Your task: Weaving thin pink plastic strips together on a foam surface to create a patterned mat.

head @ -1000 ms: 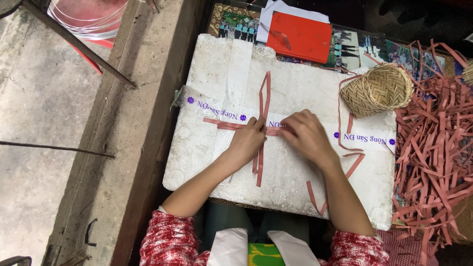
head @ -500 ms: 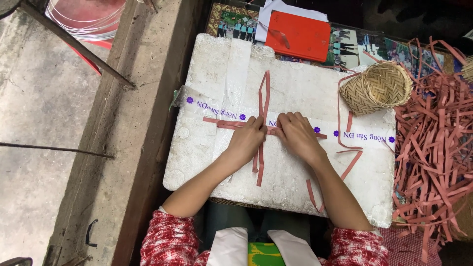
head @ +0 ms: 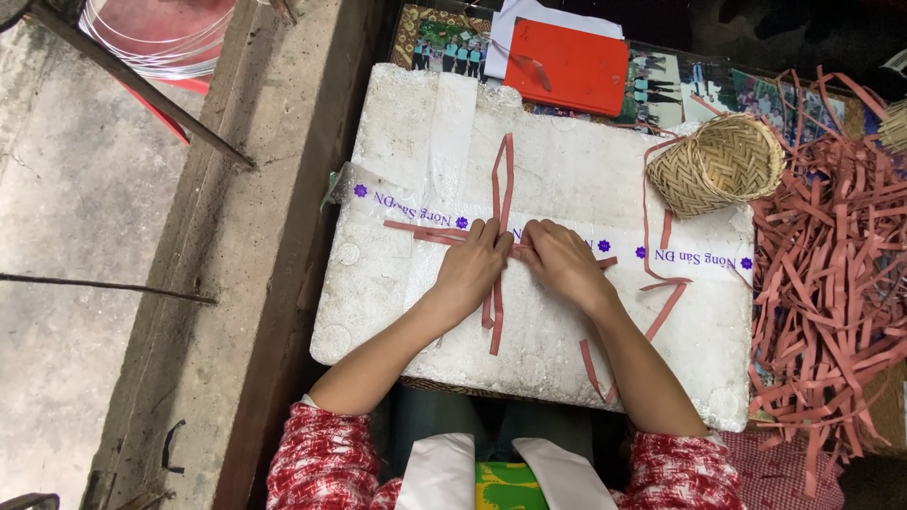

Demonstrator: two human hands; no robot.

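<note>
Both hands press flat on crossed reddish strips (head: 501, 203) at the middle of a white foam board (head: 567, 161). The left hand (head: 470, 267) has its fingers together, tips down on the crossing, pinning it rather than gripping. The right hand (head: 561, 262) lies just beside it, fingers curled close and pressing the same spot; the two hands nearly touch at the fingertips. From under them two upright strips run away toward the far edge, side by side, and their near ends stick out below the left palm. Flat strips also run out to the left and right from beneath the hands, lying along a clear tape band (head: 680, 255) that crosses the board.

A few loose strips (head: 666, 307) lie on the board to the right of the right hand, near the wrist.

One small woven basket (head: 715, 165) lies tipped on its side at the far right corner of the board; what is inside it cannot be made out. To the right, a large heap of strips (head: 831, 274), too many to count, spreads off the board. One red folder (head: 565, 66) lies beyond the far edge.
</note>
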